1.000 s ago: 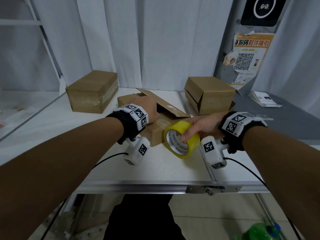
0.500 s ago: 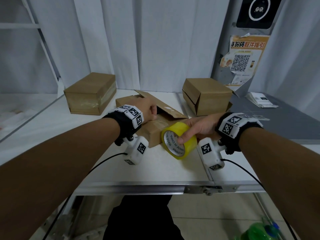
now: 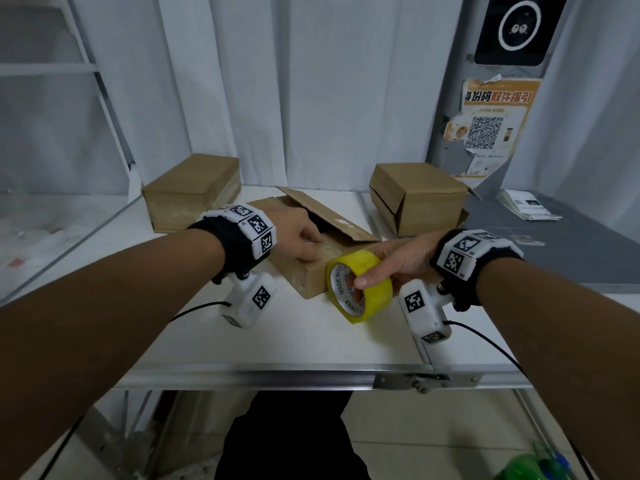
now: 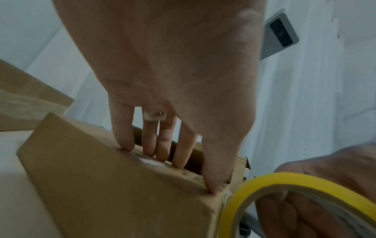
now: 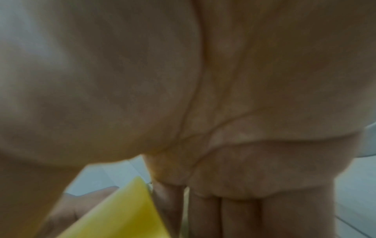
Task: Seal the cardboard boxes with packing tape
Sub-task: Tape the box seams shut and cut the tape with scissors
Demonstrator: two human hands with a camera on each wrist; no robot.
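1. Where white curtains [image 3: 277,98] back the white tabletop [image 3: 277,341], three boxes sit.
2. Left hand [image 3: 298,233] presses straight fingers [image 4: 124,136] on the middle box [image 3: 311,275].
3. Right hand [image 3: 398,261] grips the tape [image 3: 360,289] just beside it.
4. An orange poster [image 3: 491,126] hangs right.

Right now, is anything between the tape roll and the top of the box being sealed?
Only the left hand: its fingers press on the middle box top. The tape roll, gripped by the right hand, sits at the box's near corner.
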